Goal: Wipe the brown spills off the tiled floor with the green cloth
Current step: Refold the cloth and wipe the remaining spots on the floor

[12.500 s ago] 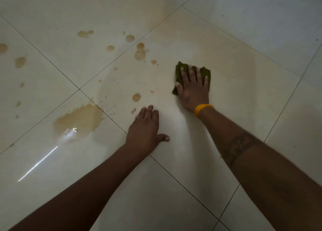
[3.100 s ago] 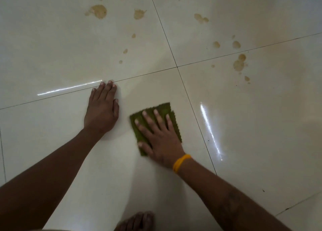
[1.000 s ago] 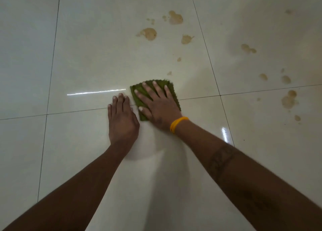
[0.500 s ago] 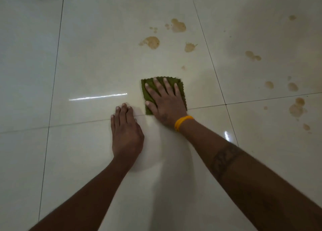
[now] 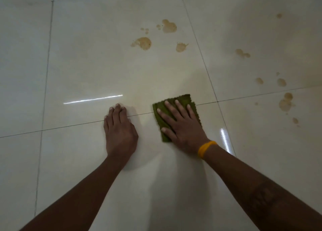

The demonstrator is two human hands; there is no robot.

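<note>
Pulled back toward the person, the green cloth now straddles a grout line under the right hand, fingers spread flat; left hand braces beside, fingers together. Brown spills dot the tiled floor beyond.

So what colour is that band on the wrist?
Yellow-orange. The band sits on the right wrist, just behind the right hand pressing the cloth; the head view shows it.

- The right hand lies flat on the cloth, which lies on the floor across a tile joint.
- The left hand rests on the floor left of the cloth, apart from it.
- Spills lie beyond both hands; more spills lie to the right.
</note>
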